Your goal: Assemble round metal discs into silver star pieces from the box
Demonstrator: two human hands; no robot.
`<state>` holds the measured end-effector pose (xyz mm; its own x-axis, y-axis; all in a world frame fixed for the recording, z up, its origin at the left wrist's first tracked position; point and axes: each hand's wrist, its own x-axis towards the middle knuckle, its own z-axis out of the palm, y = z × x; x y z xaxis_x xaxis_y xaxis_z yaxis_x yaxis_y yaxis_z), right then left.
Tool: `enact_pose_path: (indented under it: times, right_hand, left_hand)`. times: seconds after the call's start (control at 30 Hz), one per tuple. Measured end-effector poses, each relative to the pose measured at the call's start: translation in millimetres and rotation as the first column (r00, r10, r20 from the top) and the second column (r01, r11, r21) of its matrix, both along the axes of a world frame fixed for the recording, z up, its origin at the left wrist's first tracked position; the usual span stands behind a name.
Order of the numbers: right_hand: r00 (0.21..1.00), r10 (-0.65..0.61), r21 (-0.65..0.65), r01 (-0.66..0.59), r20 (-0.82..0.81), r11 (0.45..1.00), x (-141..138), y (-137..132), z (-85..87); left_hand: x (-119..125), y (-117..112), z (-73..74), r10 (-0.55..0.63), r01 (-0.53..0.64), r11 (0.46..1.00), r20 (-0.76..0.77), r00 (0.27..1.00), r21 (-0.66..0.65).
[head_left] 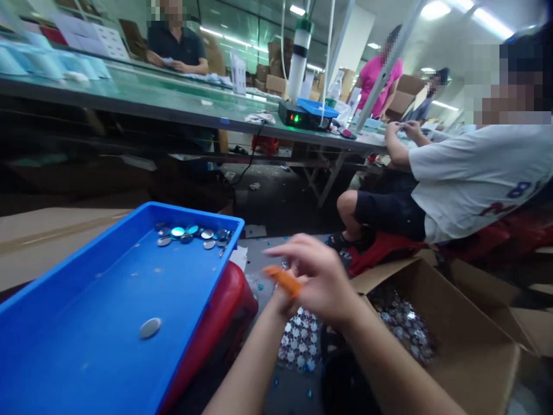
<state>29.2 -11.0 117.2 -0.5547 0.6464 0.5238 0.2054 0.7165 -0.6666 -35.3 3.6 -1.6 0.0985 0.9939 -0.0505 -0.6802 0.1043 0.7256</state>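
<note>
My right hand (319,282) is blurred in the middle of the view, its fingers stretched toward the left. My left hand (281,305) sits partly behind it, mostly hidden. Between them lies an orange plastic piece (283,281), and the blur hides which hand grips it. To the left stands a blue plastic tray (194,211). Several round silver metal discs (190,235) lie at its far end, and a lone disc (150,328) rests near its middle. Below my hands is a heap of patterned discs (300,340).
A cardboard box (466,351) of loose discs stands to my right. A red bin (228,300) sits under the tray's edge. A seated co-worker in a white shirt (475,184) is at the right. Beyond is a long workbench (173,101) with another person behind it.
</note>
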Motion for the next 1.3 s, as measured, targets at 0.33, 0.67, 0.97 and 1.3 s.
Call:
enact_pose_path:
  times: [0.33, 0.67, 0.97, 1.3]
  right_hand:
    - [0.997, -0.068, -0.152, 0.063, -0.032, 0.986, 134.5, 52.3, -61.7]
    - [0.991, -0.091, -0.100, 0.082, -0.095, 0.992, 144.4, 55.6, -76.9]
    - [0.987, -0.132, -0.125, 0.120, -0.090, 0.985, 146.0, 56.6, -81.0]
    - [0.983, -0.114, -0.117, 0.097, -0.145, 0.988, 140.5, 54.2, -81.8]
  left_hand:
    - [0.2, 12.1, 0.2, -0.169, 0.166, 0.984, 0.044, 0.985, 0.065]
    - [14.5, 19.8, -12.0, -0.174, 0.174, 0.985, -0.023, 0.985, 0.009]
    - [21.4, 22.1, -9.3, -0.160, 0.159, 0.987, -0.045, 0.986, -0.009]
    - [15.6, 21.2, -11.9, -0.216, 0.216, 0.976, 0.002, 0.976, -0.019]
